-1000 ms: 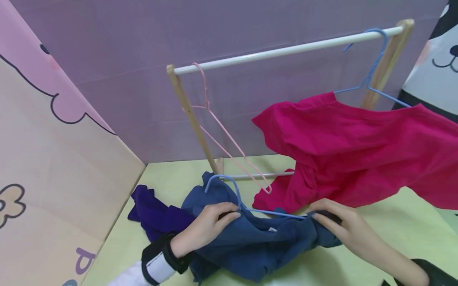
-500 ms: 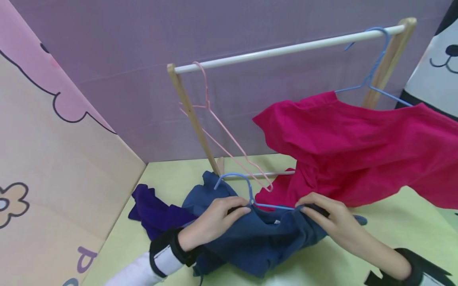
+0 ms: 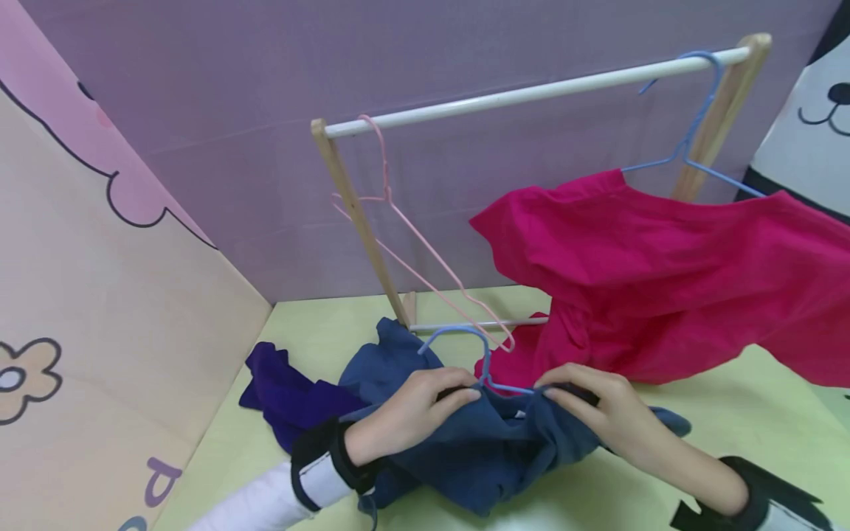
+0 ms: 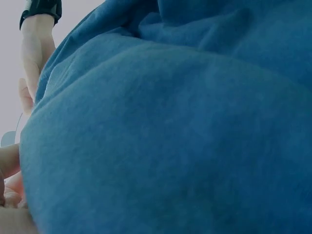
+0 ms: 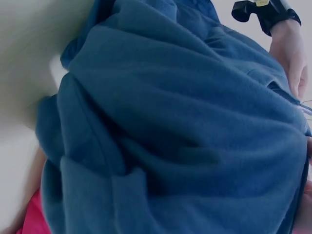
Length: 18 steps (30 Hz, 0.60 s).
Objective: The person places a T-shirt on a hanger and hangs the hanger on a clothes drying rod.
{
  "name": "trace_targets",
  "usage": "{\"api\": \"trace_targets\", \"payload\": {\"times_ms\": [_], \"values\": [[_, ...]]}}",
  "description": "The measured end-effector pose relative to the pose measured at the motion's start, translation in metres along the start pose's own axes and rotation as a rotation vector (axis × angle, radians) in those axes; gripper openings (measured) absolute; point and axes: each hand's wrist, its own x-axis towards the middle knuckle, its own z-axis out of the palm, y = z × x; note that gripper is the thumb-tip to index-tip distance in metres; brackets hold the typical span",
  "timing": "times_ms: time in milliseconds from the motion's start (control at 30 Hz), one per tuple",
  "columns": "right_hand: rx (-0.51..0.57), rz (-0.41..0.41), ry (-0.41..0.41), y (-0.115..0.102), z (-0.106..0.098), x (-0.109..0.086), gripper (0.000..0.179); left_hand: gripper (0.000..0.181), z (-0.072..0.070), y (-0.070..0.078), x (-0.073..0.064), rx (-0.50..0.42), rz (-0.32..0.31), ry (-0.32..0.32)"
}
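Note:
A dark blue shirt [image 3: 465, 450] lies bunched over the table, with a light blue hanger [image 3: 488, 358] at its neckline, the hook standing up. My left hand [image 3: 418, 413] pinches the collar and hanger just left of the hook's base. On the other side, my right hand [image 3: 598, 405] pinches the shirt's edge where the hanger's arm enters the cloth. Most of the hanger is hidden inside the shirt. In the left wrist view blue cloth [image 4: 170, 131] fills most of the picture. The right wrist view shows the shirt's folds [image 5: 185, 122] up close.
Behind the hands stands a small clothes rack with a white rail [image 3: 544, 92]. A pink hanger [image 3: 425, 265] hangs at its left end, without a garment. A magenta shirt [image 3: 664, 273] hangs on a blue hanger at the right. Purple cloth [image 3: 299, 398] lies left on the yellow-green table [image 3: 724, 398].
My left hand has moved rightward with the hanger hook. My right hand has slid left along the hanger's arm, gathering the shirt, so the two hands are closer together.

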Motion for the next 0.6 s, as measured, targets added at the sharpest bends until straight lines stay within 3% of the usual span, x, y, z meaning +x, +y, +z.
{"api": "trace_targets", "payload": {"times_ms": [133,267,467,600], "values": [[-0.086,0.1,-0.025,0.001,-0.003,-0.001,0.033,0.013,0.001,0.001,-0.001,-0.013,0.008,0.01],[-0.153,0.206,-0.124,0.004,-0.006,-0.004,0.008,0.013,0.002,0.0,-0.002,-0.014,0.004,0.023],[-0.014,0.298,-0.246,0.011,-0.017,-0.013,0.012,0.014,0.0,-0.001,-0.004,-0.023,-0.029,0.016],[0.007,0.294,-0.235,0.013,-0.026,-0.018,0.01,0.014,-0.002,-0.002,-0.006,-0.036,-0.043,-0.003]]}}
